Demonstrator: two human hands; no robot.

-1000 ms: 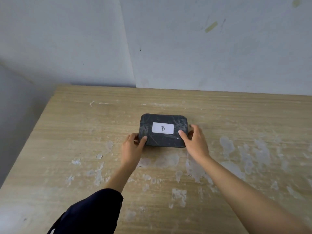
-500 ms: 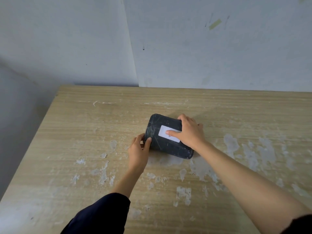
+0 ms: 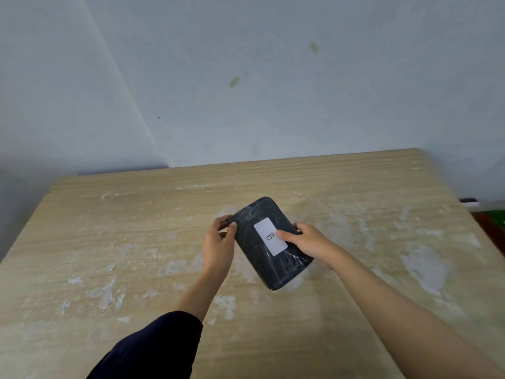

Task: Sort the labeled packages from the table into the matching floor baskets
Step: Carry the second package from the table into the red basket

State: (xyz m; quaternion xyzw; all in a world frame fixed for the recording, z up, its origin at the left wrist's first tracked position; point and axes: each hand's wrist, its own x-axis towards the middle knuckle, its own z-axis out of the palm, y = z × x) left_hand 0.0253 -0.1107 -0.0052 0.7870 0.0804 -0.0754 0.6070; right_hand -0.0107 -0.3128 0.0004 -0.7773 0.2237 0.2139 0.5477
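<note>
Now both hands' grip (image 3: 308,243) around package (image 3: 262,258)

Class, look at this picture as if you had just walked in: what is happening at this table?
A person holds a dark wrapped package in both hands above a worn wooden table. The left hand grips its left edge and the right hand its right side, thumb on the white label, which reads B. The package sits at an angle. No baskets are in view.
</note>
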